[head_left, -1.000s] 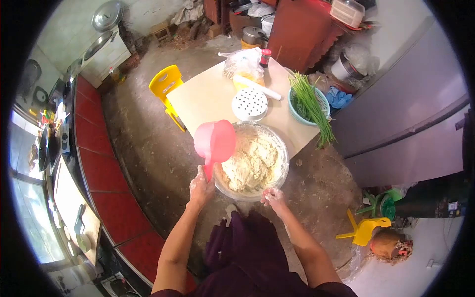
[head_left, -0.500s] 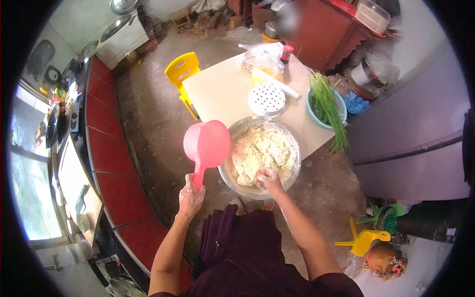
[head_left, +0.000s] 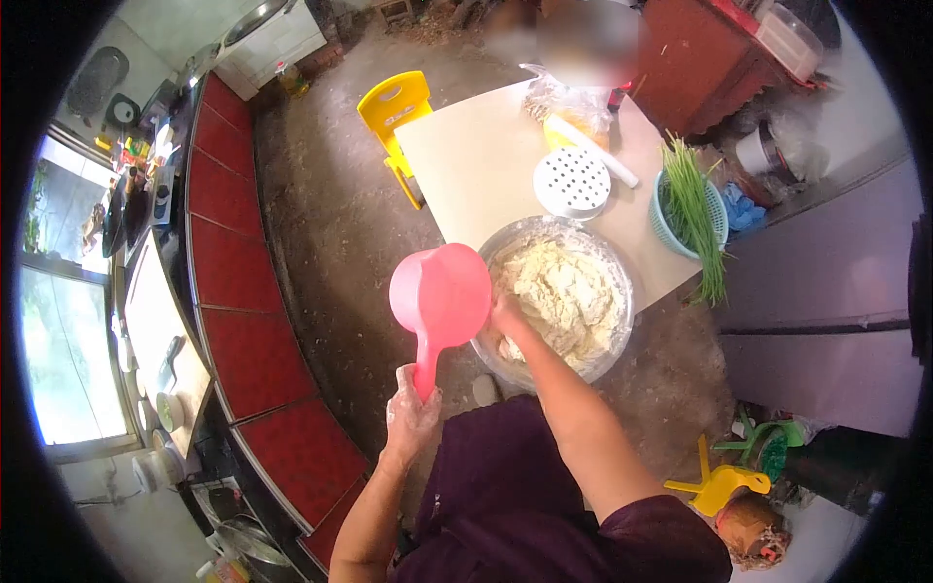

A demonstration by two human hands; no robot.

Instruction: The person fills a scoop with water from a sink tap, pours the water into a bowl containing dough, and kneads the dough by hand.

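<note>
My left hand, dusted with flour, is closed round the handle of a pink ladle, held up left of a large metal bowl. Pale, lumpy dough fills much of the bowl. My right hand reaches in at the bowl's left side, partly behind the ladle; its fingers are hidden. Just behind the bowl lies a white disc with holes.
The bowl stands at the near edge of a beige table. On it are a white roll, a plastic bag and a blue basket of green stalks. A yellow chair stands left.
My right hand has gone from the bowl's near rim, over the dough, to its left side. The ladle stays in my left hand. The view has shifted, moving the table rightward.
</note>
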